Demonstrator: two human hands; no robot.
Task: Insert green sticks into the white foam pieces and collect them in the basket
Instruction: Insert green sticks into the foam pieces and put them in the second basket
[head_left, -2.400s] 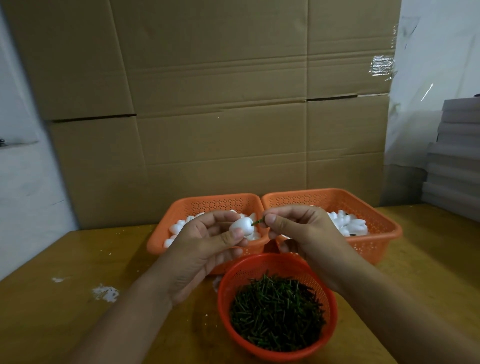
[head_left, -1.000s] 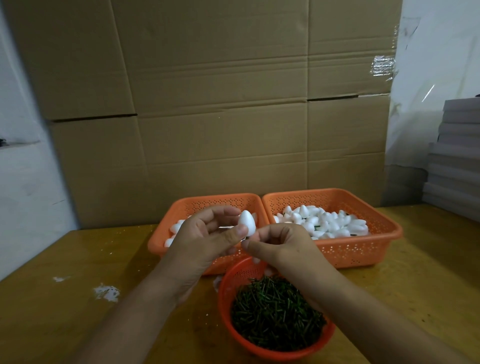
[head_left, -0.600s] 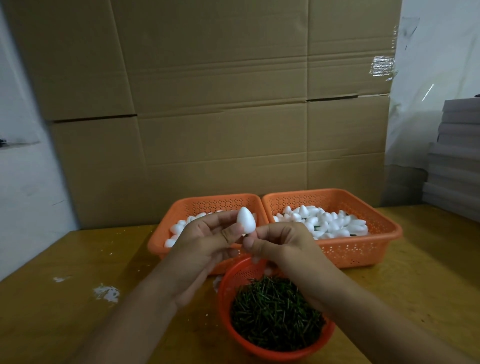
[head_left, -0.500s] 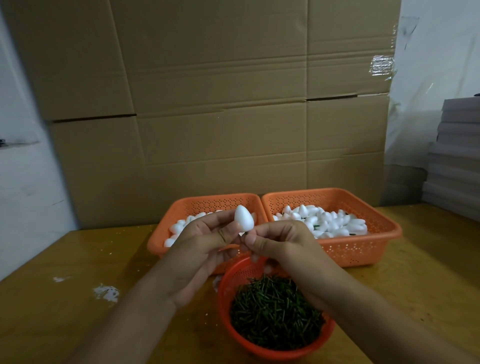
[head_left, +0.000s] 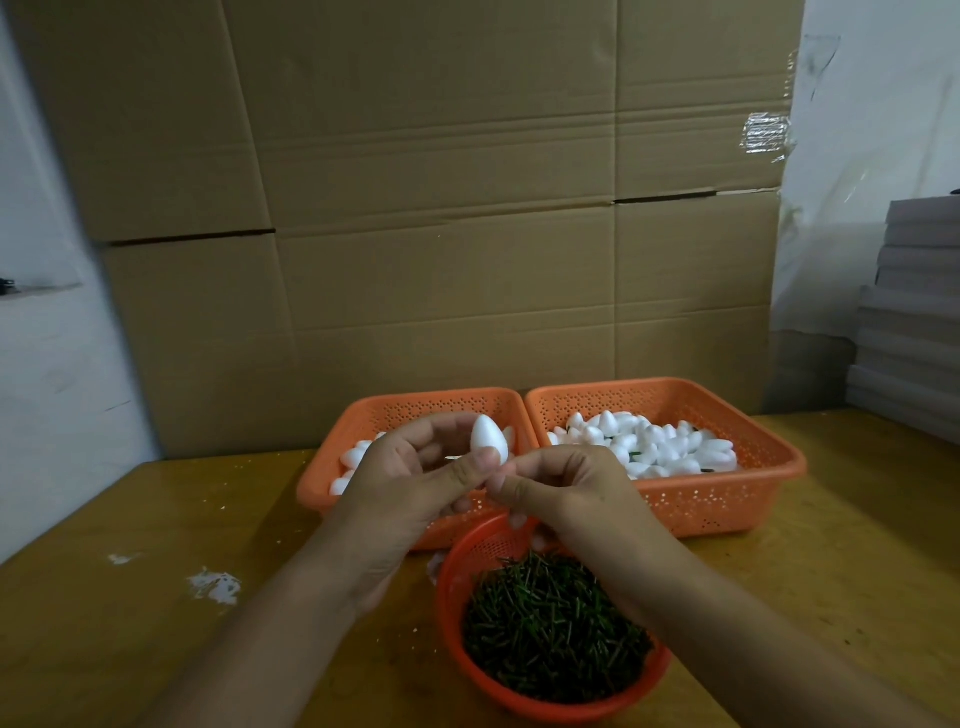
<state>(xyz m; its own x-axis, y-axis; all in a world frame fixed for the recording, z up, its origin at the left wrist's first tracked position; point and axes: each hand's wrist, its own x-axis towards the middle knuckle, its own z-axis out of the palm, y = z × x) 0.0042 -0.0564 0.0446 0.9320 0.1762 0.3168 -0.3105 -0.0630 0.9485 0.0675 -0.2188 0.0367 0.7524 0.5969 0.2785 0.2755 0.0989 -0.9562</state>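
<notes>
Gripped upright in the left hand (head_left: 415, 483) is one egg (head_left: 487, 439); the right hand (head_left: 561, 483) pinches beneath, stick hidden. Many finished eggs fill the right basket (head_left: 727, 506); sticks (head_left: 550, 634) remain plentiful.

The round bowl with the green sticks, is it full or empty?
Nearly full. The round bowl holds a thick heap of green sticks that hides its bottom and reaches close to its rim.

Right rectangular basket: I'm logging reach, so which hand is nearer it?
Right. The right hand is just in front of the right rectangular basket; the left hand is before the left basket.
</notes>
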